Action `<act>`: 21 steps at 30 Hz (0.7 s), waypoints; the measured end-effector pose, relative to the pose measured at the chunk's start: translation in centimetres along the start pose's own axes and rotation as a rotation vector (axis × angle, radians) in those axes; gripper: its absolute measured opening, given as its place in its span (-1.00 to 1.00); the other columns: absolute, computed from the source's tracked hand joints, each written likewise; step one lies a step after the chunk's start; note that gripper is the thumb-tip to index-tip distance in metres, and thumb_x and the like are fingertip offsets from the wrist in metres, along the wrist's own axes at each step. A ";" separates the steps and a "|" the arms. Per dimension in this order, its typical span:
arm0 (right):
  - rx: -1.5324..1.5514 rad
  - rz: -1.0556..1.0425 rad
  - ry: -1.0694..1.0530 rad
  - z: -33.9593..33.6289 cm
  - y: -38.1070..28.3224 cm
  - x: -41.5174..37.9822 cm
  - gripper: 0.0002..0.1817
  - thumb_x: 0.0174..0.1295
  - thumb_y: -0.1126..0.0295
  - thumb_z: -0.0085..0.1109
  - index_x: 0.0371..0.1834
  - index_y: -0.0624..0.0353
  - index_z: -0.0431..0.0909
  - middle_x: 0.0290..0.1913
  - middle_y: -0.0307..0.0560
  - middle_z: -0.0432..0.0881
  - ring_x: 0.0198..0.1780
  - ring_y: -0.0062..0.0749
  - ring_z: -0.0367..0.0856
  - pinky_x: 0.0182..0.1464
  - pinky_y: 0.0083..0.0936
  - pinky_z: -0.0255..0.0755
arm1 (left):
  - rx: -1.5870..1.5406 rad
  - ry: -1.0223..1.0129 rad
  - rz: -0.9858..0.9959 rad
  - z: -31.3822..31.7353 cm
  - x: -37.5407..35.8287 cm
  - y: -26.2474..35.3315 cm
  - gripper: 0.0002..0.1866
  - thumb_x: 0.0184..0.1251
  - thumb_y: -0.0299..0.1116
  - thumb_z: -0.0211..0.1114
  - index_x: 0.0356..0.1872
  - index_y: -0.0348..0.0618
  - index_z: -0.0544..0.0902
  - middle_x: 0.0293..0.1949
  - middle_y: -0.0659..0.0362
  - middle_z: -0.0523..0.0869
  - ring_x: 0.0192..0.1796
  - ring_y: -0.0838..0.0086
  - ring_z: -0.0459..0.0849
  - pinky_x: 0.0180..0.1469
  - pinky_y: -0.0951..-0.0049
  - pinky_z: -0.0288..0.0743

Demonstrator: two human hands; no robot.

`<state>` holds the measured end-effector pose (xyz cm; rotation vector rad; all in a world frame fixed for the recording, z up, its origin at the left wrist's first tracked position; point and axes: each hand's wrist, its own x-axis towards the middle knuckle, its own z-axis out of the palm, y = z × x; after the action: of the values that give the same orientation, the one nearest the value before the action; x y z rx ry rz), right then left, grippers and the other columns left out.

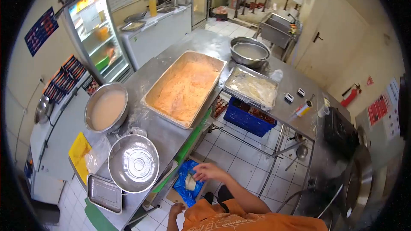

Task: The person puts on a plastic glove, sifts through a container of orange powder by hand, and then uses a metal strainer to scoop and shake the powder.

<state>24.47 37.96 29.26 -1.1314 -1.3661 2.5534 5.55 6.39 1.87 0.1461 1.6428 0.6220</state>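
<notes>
My right hand (209, 172) reaches forward over a blue plastic bag (186, 188) in a box on the floor. Its fingers are stretched out and a little apart, with nothing in them. Low at my side hangs my left hand (176, 209), small in view, its fingers loosely bent and nothing seen in it. On the steel table (141, 70) ahead stands a deep tray of orange-tinted flour or breading (186, 87). Nearer to me, a shiny metal bowl (133, 162) sits at the table edge. Left of the tray is a bowl of cloudy pinkish liquid (106, 107).
A shallow tray with pale floury residue (251, 87) and a bowl with a sieve (250, 52) stand on the right-hand table. Under it is a blue crate (249, 116). A yellow board (80, 154) and small metal tray (105, 193) lie near left. A burner (340, 130) stands right.
</notes>
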 end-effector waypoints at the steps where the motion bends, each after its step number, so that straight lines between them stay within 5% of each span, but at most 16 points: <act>1: 0.003 -0.047 0.015 -2.4 -1.5 0.7 -0.62 0.48 0.24 0.00 0.20 0.26 0.46 -0.08 0.06 0.70 -0.14 -0.34 0.72 -0.10 -0.47 0.62 | 0.037 -0.013 -0.010 0.6 -2.5 4.2 -0.54 0.38 -0.03 0.11 0.01 -0.23 0.64 -0.21 0.12 0.78 -0.19 0.39 0.75 -0.18 0.41 0.55; 7: -0.055 -0.393 0.255 -15.7 -18.9 5.6 -0.69 0.43 0.31 0.05 0.07 0.32 0.54 -0.20 0.01 0.71 -0.24 -0.38 0.72 -0.19 -0.49 0.63 | 0.077 -0.427 0.056 5.4 -5.6 17.9 -0.53 0.51 0.01 0.06 0.03 -0.23 0.63 -0.11 0.16 0.72 -0.10 0.51 0.69 -0.07 0.46 0.51; 10: 0.015 -0.549 0.405 -22.9 -26.9 11.7 -0.69 0.37 0.37 0.08 0.06 0.36 0.54 -0.18 0.02 0.71 -0.26 -0.40 0.70 -0.16 -0.53 0.60 | 0.182 -0.398 0.049 9.7 -5.5 26.8 -0.53 0.53 0.01 0.04 0.04 -0.23 0.62 -0.14 0.21 0.71 -0.08 0.50 0.66 -0.01 0.44 0.51; 12: -0.196 -0.495 0.512 -28.1 -30.7 17.9 -0.62 0.28 0.33 0.18 0.06 0.38 0.53 -0.13 0.08 0.69 -0.16 -0.32 0.71 -0.07 -0.47 0.59 | 0.287 -0.458 0.164 11.9 -2.8 29.9 -0.51 0.55 0.04 0.01 0.06 -0.20 0.61 -0.12 0.21 0.70 -0.02 0.47 0.64 0.04 0.41 0.50; 14: -0.217 -0.364 0.641 -28.8 -34.5 22.4 -0.50 0.18 0.26 0.24 0.06 0.45 0.47 -0.10 0.18 0.68 -0.03 -0.17 0.71 0.01 -0.36 0.58 | 0.354 -0.410 0.147 14.9 -3.2 39.1 -0.50 0.55 0.06 0.00 0.07 -0.19 0.61 -0.10 0.20 0.70 0.00 0.47 0.64 0.05 0.41 0.50; 17: -0.728 -0.080 0.849 -30.3 -37.8 29.4 -0.41 0.10 0.24 0.28 0.07 0.50 0.40 -0.07 0.28 0.67 0.04 -0.01 0.68 0.06 -0.27 0.57 | 0.376 -0.317 0.311 18.6 -4.2 48.6 -0.51 0.56 0.03 0.00 0.08 -0.22 0.60 -0.09 0.15 0.70 0.01 0.48 0.64 0.06 0.42 0.50; 20: -0.747 0.038 0.649 -35.9 -35.0 37.8 -0.36 0.06 0.27 0.31 0.11 0.51 0.34 -0.04 0.36 0.65 0.07 0.10 0.65 0.09 -0.24 0.55 | 0.206 -0.290 0.393 20.8 -8.3 57.4 -0.56 0.58 -0.06 0.02 0.10 -0.26 0.58 -0.11 0.13 0.70 -0.01 0.50 0.65 0.07 0.46 0.50; 21: -0.774 0.065 0.580 -34.5 -37.0 35.6 -0.50 0.09 0.32 0.34 0.01 0.45 0.46 -0.10 0.24 0.68 -0.03 -0.01 0.70 0.04 -0.34 0.57 | 0.157 -0.275 0.422 21.3 -8.5 58.4 -0.58 0.58 -0.10 0.03 0.10 -0.27 0.58 -0.12 0.12 0.70 -0.02 0.50 0.65 0.06 0.48 0.50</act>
<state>8.58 97.51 23.62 -1.8208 -2.1640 1.4748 12.42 58.57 36.05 0.6771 1.3982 0.7516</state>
